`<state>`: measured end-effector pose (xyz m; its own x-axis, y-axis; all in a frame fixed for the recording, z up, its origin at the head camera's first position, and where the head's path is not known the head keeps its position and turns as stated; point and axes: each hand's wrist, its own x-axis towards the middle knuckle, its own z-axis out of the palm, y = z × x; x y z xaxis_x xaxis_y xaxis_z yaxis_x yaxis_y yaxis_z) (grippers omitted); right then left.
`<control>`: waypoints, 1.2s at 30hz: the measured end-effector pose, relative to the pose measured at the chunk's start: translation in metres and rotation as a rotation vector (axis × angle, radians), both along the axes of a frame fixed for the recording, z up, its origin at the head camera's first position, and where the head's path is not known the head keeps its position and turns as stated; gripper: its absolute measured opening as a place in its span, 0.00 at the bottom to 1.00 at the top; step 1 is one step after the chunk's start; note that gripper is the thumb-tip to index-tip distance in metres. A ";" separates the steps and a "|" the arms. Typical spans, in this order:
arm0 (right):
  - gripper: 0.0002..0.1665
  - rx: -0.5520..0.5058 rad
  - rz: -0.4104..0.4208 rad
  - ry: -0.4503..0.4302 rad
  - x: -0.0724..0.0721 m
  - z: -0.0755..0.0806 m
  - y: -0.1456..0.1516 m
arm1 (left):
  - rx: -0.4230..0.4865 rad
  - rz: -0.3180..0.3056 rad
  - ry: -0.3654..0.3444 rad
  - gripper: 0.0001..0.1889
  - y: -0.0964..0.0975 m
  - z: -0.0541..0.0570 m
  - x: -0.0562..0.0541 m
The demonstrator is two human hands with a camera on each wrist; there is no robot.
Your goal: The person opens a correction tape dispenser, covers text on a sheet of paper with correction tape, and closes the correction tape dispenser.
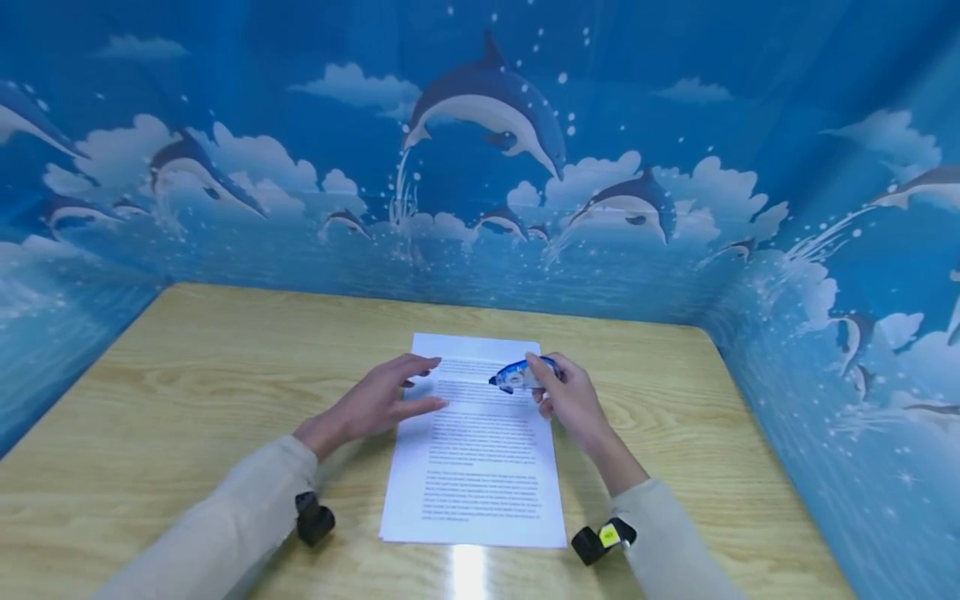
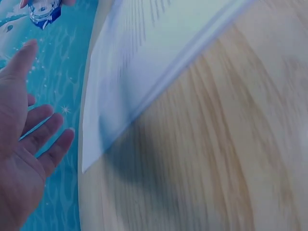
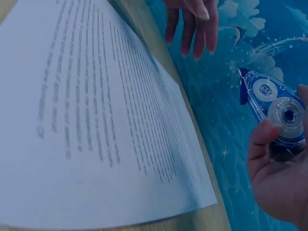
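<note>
A blue, clear-bodied correction tape dispenser [image 1: 517, 376] is held in my right hand [image 1: 573, 400], gripped between thumb and fingers over the upper right of the printed paper [image 1: 480, 450]. Its dark tip points left, and in the right wrist view two white reels show inside the dispenser [image 3: 279, 103]. My left hand [image 1: 382, 396] hovers by the paper's upper left edge, fingers loosely extended and thumb apart, holding nothing. From the left wrist camera, that hand [image 2: 24, 130] shows an empty palm. The paper lies lengthwise before me, covered with lines of small dark text.
A light wooden table [image 1: 247, 375] carries the paper. Behind it and along both sides hangs a blue curtain [image 1: 480, 167] printed with dolphins and clouds. Small black cameras [image 1: 313, 518] sit at both wrists, and a bright light reflection lies at the table's front.
</note>
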<state>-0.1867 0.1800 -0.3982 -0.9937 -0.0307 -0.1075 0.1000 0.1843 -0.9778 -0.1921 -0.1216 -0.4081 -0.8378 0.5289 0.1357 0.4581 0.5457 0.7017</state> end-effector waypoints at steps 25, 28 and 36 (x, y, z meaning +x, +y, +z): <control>0.19 -0.042 0.108 0.048 0.018 0.006 -0.033 | 0.340 0.105 -0.238 0.12 0.057 -0.008 0.007; 0.18 -0.059 0.100 0.054 0.018 0.005 -0.033 | 0.354 0.110 -0.273 0.12 0.058 -0.009 0.006; 0.17 -0.095 0.088 0.039 0.017 0.002 -0.036 | 0.352 0.132 -0.305 0.13 0.054 -0.012 0.006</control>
<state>-0.1692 0.1444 -0.3957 -0.9901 -0.1260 -0.0614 0.0493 0.0970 -0.9941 -0.1862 -0.0673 -0.4197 -0.9240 0.3816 0.0253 0.1457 0.2901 0.9458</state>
